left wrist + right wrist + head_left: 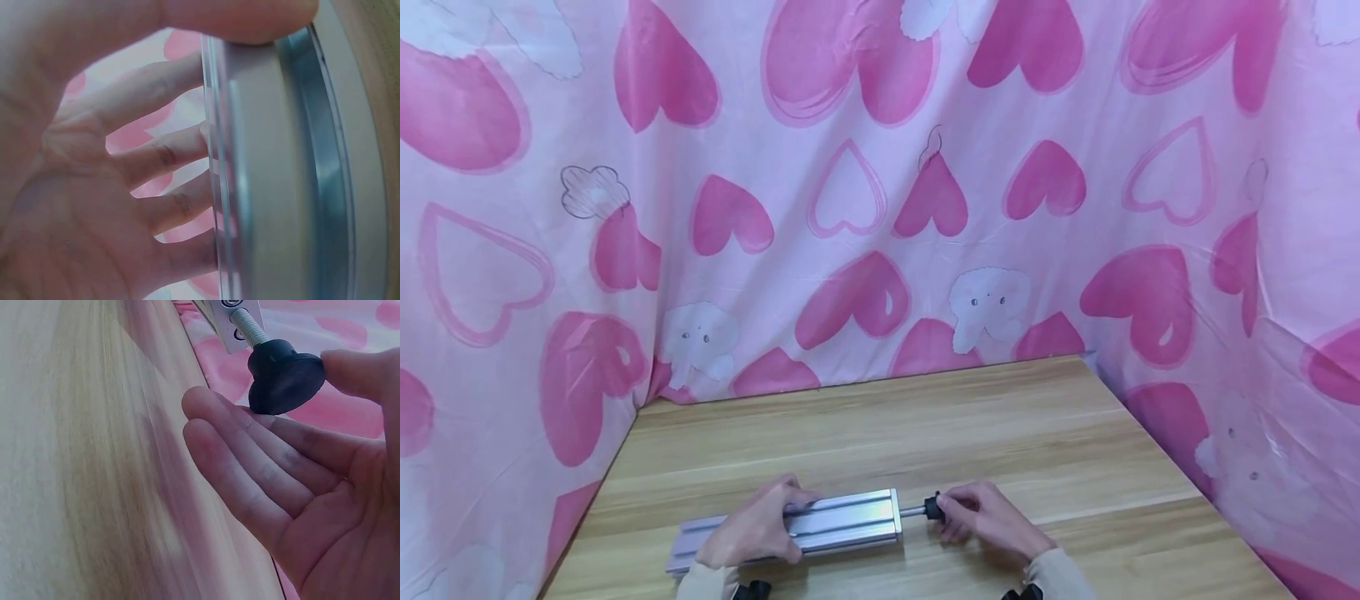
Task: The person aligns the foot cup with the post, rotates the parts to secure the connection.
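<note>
A silver aluminium profile with long grooves lies lengthwise across the near part of the table. My left hand grips it near the middle, the thumb on the near side and the fingers across the far side. From the profile's right end sticks a threaded rod carrying a black levelling foot. My right hand pinches that foot. In the right wrist view the thumb touches the rim of the foot, with the index finger at its underside. The rod's inner end is hidden inside the profile.
The wooden table spreads under both hands. A pink curtain printed with hearts hangs behind the table and along both sides.
</note>
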Tool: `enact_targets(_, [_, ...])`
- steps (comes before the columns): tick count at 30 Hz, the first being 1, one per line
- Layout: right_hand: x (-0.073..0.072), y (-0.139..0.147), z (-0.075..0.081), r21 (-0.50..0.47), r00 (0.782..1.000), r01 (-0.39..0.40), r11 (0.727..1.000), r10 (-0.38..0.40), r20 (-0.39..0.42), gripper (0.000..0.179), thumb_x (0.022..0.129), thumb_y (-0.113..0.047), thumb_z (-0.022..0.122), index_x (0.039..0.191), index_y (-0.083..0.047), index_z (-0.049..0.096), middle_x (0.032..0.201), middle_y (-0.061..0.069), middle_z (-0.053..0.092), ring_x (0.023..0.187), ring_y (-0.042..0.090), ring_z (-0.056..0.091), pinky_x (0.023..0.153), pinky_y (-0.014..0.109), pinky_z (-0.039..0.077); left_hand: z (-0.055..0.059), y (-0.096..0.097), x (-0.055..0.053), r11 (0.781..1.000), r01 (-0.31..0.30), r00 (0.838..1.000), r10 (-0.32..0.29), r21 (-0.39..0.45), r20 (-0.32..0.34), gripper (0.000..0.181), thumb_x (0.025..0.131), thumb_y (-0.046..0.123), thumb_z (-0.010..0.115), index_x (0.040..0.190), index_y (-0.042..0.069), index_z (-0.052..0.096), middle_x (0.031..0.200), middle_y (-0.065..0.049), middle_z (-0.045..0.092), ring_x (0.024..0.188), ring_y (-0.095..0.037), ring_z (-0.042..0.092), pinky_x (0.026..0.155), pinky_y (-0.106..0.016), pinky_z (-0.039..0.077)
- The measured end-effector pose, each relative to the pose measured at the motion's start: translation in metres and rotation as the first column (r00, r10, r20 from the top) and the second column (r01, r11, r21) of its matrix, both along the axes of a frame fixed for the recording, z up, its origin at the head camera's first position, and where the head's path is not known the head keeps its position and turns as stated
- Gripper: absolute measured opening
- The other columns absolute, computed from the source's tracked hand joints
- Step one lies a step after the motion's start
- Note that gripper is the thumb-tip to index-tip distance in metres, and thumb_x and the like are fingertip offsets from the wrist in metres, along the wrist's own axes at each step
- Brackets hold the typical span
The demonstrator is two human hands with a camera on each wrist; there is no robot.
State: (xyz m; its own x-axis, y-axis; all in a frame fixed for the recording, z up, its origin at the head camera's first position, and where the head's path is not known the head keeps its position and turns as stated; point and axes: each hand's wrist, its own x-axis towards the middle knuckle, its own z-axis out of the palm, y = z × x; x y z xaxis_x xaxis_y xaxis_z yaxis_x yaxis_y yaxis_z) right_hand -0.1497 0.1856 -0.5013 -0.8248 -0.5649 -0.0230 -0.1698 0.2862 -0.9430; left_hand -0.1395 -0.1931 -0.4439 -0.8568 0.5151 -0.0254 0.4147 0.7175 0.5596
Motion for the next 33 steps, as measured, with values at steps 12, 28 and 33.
enact_targets(12, [0.0028, -0.0018, 0.0007, -0.141, 0.991, -0.016, 0.99, -0.002, -0.132, 0.057, 0.088, -0.006, 0.073, 0.14, 0.004, 0.051, 0.127, 0.023, 0.066, 0.112, 0.024, 0.07, 0.096, 0.029, 0.054, 0.006, -0.0029, -0.0039, 1.0, 0.001, 1.0, -0.001, 0.007, -0.009, 0.078, 0.051, 0.011, 0.086, 0.128, 0.008, 0.071, 0.097, 0.003, 0.058, 0.086, -0.011, 0.053, 0.075, -0.023, 0.047])
enact_targets(28, [0.0024, 0.0008, 0.0009, -0.071, 1.0, 0.018, 0.997, -0.017, 0.022, 0.033, 0.102, -0.025, 0.058, 0.117, 0.003, 0.067, 0.1, 0.02, 0.075, 0.085, 0.03, 0.075, 0.077, 0.037, 0.06, 0.0053, 0.002, -0.0007, 1.0, 0.013, 1.0, -0.013, 0.0, 0.011, 0.076, 0.053, 0.011, 0.086, 0.128, 0.01, 0.071, 0.099, 0.002, 0.058, 0.088, -0.013, 0.053, 0.076, -0.023, 0.047])
enact_targets(33, [-0.0001, 0.0006, -0.0035, -0.106, 0.998, 0.009, 0.994, -0.003, 0.056, 0.034, 0.104, -0.026, 0.053, 0.112, 0.003, 0.068, 0.096, 0.023, 0.074, 0.081, 0.03, 0.075, 0.073, 0.041, 0.06, 0.0045, 0.0043, -0.0008, 1.0, 0.011, 1.0, -0.011, 0.003, 0.001, 0.076, 0.052, 0.01, 0.086, 0.127, 0.01, 0.072, 0.099, 0.002, 0.058, 0.088, -0.011, 0.052, 0.076, -0.023, 0.047])
